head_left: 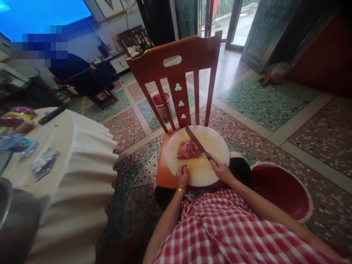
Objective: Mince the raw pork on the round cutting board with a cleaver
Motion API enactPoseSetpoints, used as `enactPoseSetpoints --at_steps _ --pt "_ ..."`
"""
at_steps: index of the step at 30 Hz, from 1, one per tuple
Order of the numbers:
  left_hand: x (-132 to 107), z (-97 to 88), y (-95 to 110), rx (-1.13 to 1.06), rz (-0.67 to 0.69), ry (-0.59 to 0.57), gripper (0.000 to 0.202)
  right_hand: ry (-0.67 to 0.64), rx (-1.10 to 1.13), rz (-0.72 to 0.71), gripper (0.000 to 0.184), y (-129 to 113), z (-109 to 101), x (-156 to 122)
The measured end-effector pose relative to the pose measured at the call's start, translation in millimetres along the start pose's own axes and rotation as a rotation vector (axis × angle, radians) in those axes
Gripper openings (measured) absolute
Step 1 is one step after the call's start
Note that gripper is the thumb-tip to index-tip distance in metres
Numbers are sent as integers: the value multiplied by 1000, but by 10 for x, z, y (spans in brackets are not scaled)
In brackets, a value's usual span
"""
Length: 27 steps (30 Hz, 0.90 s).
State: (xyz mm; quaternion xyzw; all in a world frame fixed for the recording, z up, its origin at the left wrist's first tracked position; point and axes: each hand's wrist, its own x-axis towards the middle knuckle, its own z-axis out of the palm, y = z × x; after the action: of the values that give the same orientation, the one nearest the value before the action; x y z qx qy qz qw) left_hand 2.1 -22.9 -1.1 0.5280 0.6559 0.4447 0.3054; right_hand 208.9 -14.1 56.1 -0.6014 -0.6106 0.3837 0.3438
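A round white cutting board point(217, 141) lies on the seat of a wooden chair point(178, 66). A small heap of pink minced meat point(188, 149) sits near the board's middle. My right hand point(221, 169) is closed around the handle of a knife point(195, 140), whose blade slants up and left over the right edge of the meat. My left hand point(182, 176), with a gold bangle at the wrist, rests with curled fingers on the board's near edge, just below the meat; nothing shows in it.
A red basin point(280, 189) stands on the terrazzo floor right of the chair. A table with a white pleated cloth point(82, 165) and clutter is at the left. A small red bucket point(161, 102) sits behind the chair. A seated person is at the far left.
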Motion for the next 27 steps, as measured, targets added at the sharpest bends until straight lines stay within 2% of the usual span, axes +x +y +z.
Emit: enactPoseSetpoints --at_steps 2,5,7,9,11,13,14,16,18,20,22,25,27 --pt "3 3 -4 23 7 -4 26 -49 -268 -145 41 -35 31 14" --pt "5 -3 4 29 6 4 27 -149 -519 -177 41 -131 62 82" --pt "2 -12 14 16 15 0 27 -152 -471 -167 40 -288 -27 137" --pt "-2 -18 22 10 25 -9 26 -116 -312 -203 39 -523 -201 163" --pt "-8 -18 24 12 28 -14 26 -85 -170 -286 41 -761 -364 147" --pt "-13 -13 20 8 26 -11 26 -15 -112 -368 44 -880 -419 109" --pt "-14 -10 17 1 24 -10 26 19 -108 -383 46 -869 -394 90" --pt "-16 -7 11 -12 19 -2 26 13 -157 -325 46 -724 -277 63" --pt "-17 -10 8 -15 16 11 25 -101 -247 -191 43 -525 -157 59" --pt "-17 -17 9 -12 18 12 25 -167 -288 -128 40 -427 -121 67" --pt "-18 -23 9 -12 19 4 25 -153 -254 -177 39 -483 -174 69" --pt "-22 -25 6 -20 23 7 26 -59 -172 -322 42 -654 -253 46" --pt "-25 -25 6 -33 26 17 26 -45 -184 -322 44 -651 -224 23"
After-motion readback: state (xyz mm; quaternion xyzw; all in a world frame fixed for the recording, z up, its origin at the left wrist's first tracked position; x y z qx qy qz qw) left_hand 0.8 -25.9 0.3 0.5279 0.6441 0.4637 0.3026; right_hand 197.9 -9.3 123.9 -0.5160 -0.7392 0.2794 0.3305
